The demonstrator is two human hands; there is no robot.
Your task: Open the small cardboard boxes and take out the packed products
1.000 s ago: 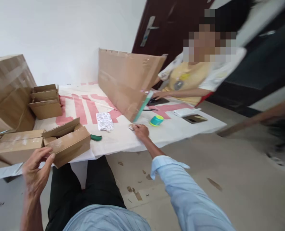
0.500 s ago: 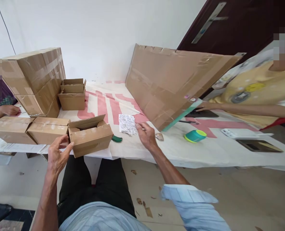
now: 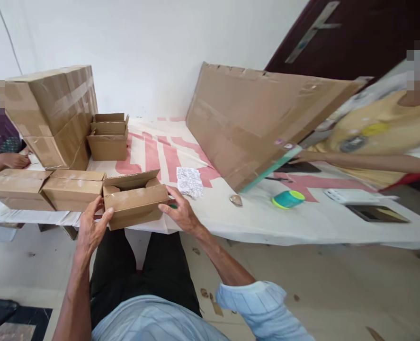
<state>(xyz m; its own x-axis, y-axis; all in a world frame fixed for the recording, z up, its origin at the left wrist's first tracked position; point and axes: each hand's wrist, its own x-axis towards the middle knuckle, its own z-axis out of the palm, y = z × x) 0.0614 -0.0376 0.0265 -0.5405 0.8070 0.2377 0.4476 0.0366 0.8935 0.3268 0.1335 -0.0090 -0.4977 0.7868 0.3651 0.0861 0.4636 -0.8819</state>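
A small cardboard box (image 3: 135, 204) with its top flap raised sits at the table's front edge. My left hand (image 3: 93, 225) grips its left end, thumb on the front face and fingers at the side. My right hand (image 3: 181, 210) holds the right end in the same way. Behind my right fingers only a bit of a green object (image 3: 173, 205) shows; its kind is hidden. Just beyond that hand lies a white printed sheet (image 3: 190, 182). Two closed cardboard boxes (image 3: 73, 189) stand in a row to the left.
Large taped cartons (image 3: 57, 113) are stacked at the back left, beside open small boxes (image 3: 108, 147). A big cardboard panel (image 3: 252, 118) leans across the right middle. A teal roll (image 3: 287, 199) and a tablet-like device (image 3: 376, 213) lie rightward. Two other people sit at either side.
My right hand has moved left from the printed sheet to the right end of the open box. My left hand stays at its left end. The view has shifted slightly.
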